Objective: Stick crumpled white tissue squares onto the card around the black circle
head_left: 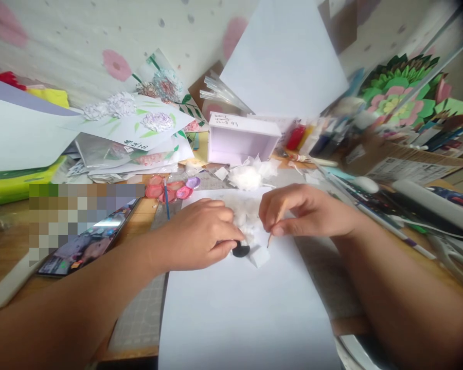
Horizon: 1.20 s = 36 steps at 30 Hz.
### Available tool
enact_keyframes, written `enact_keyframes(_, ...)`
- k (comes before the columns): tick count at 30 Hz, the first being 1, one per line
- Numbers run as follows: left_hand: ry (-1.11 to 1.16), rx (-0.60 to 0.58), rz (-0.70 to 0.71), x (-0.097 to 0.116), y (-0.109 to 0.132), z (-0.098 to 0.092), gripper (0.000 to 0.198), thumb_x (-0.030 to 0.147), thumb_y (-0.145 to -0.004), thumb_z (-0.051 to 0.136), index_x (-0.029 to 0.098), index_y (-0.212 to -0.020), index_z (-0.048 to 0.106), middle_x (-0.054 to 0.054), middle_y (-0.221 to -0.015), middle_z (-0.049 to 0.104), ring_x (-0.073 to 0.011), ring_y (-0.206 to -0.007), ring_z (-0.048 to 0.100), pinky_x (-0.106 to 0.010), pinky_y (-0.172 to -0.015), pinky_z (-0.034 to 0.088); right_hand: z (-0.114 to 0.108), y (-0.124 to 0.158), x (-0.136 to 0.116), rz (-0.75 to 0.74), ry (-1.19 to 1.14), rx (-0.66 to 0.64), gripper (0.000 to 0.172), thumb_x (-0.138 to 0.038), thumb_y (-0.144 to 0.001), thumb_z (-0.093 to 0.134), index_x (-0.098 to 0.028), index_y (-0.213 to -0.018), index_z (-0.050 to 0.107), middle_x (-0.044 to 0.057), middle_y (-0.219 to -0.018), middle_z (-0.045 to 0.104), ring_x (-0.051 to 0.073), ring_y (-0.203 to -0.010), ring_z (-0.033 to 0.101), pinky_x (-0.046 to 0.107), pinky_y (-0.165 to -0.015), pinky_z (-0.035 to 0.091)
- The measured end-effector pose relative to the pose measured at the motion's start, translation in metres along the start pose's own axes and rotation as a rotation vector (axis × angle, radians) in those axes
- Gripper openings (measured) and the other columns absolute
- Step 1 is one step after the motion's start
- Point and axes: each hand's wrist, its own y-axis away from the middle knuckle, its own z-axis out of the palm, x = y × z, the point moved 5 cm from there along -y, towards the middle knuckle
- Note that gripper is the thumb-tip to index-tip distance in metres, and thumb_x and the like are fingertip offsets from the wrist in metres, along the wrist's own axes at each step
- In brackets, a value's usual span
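My left hand (204, 236) is closed, thumb and forefinger pinched at the edge of a small black round piece (241, 250) on the white sheet of paper (247, 313). My right hand (303, 210) is closed too, its fingertips gripping a thin pointed stick (269, 240) whose tip points down at the sheet. Between the hands lies a small white paper square (260, 256), close to the stick's tip. White fluffy tufts (247, 213) sit just behind the fingers, partly hidden by them.
A paint palette (175, 189) with a blue brush (166, 200) lies left of the sheet, near a phone (88, 241). Behind stand a pale purple box (241, 139) and a white fluffy heap (246, 177). Scissors (455, 257) and pens lie at the right.
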Motion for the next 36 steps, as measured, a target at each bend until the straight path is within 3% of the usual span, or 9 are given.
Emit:
enact_keyframes(5, -0.017, -0.003, 0.002, 0.000, -0.001, 0.000, 0.026, 0.019, -0.081, 0.047, 0.032, -0.094, 0.066, 0.000, -0.073, 0.053, -0.0158, -0.074, 0.050, -0.030, -0.070, 0.034, 0.007, 0.001, 0.001, 0.047, 0.058, -0.190, 0.008, -0.011, -0.079, 0.062, -0.009, -0.072, 0.062, 0.007, -0.077, 0.062, 0.013, -0.076, 0.058, 0.025, -0.070, 0.047)
enact_keyframes(15, -0.004, 0.014, 0.016, 0.001, -0.002, -0.002, 0.025, 0.018, -0.081, 0.047, 0.030, -0.092, 0.067, 0.001, -0.070, 0.051, -0.0138, -0.071, 0.049, -0.029, -0.071, 0.035, 0.023, -0.001, 0.000, 0.062, 0.005, -0.342, 0.008, -0.012, -0.079, 0.064, -0.007, -0.073, 0.065, 0.009, -0.080, 0.062, 0.013, -0.078, 0.058, 0.023, -0.073, 0.047)
enact_keyframes(20, -0.017, 0.017, 0.011, 0.001, -0.003, -0.002, 0.025, 0.018, -0.081, 0.047, 0.031, -0.090, 0.067, 0.001, -0.069, 0.050, -0.0137, -0.070, 0.049, -0.029, -0.070, 0.034, 0.023, -0.002, 0.005, 0.104, 0.022, -0.317, 0.007, -0.014, -0.082, 0.061, -0.010, -0.076, 0.063, 0.009, -0.092, 0.064, 0.014, -0.086, 0.060, 0.024, -0.078, 0.046)
enact_keyframes(27, -0.021, 0.034, 0.005, 0.000, -0.001, -0.005, 0.023, 0.019, -0.081, 0.048, 0.028, -0.088, 0.067, 0.001, -0.070, 0.051, -0.0143, -0.070, 0.049, -0.029, -0.069, 0.034, 0.016, 0.000, 0.011, 0.263, -0.015, -0.209, 0.010, -0.016, -0.083, 0.059, -0.007, -0.082, 0.062, 0.008, -0.084, 0.066, 0.013, -0.076, 0.061, 0.023, -0.069, 0.047)
enact_keyframes(36, -0.006, 0.062, 0.028, 0.003, 0.001, -0.006, 0.021, 0.016, -0.079, 0.049, 0.026, -0.084, 0.067, 0.001, -0.071, 0.053, -0.0137, -0.069, 0.050, -0.028, -0.069, 0.035, 0.013, -0.001, 0.011, 0.209, -0.078, -0.151, 0.009, -0.016, -0.081, 0.060, -0.008, -0.076, 0.060, 0.009, -0.085, 0.065, 0.015, -0.084, 0.061, 0.027, -0.075, 0.049)
